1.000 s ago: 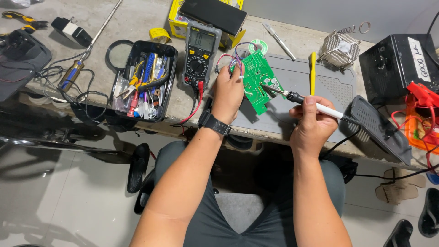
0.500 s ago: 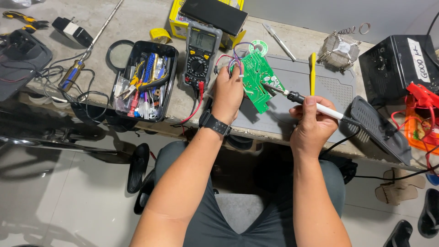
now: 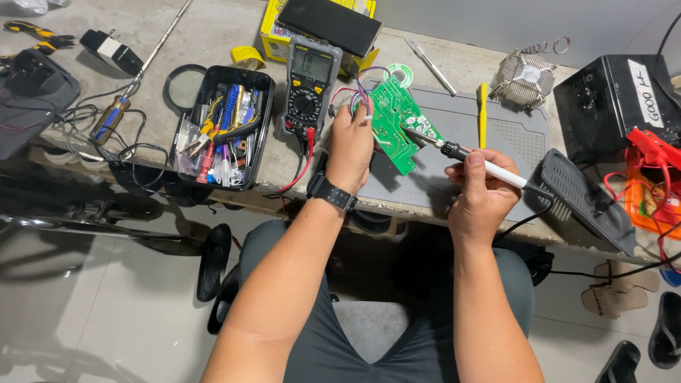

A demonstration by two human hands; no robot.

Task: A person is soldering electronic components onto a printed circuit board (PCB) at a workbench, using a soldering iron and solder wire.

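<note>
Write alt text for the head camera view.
A seated person's left hand steadies a green circuit board on a grey mat while the right hand holds a soldering iron to it. A multimeter and black parts tray sit alongside.

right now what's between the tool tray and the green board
The multimeter stands between the tool tray and the green board, with the left hand just below; head view.

Barely anything moved, the soldering iron point(image 3: 482, 164) tip just crept a touch closer onto the green circuit board point(image 3: 399, 126).
</note>
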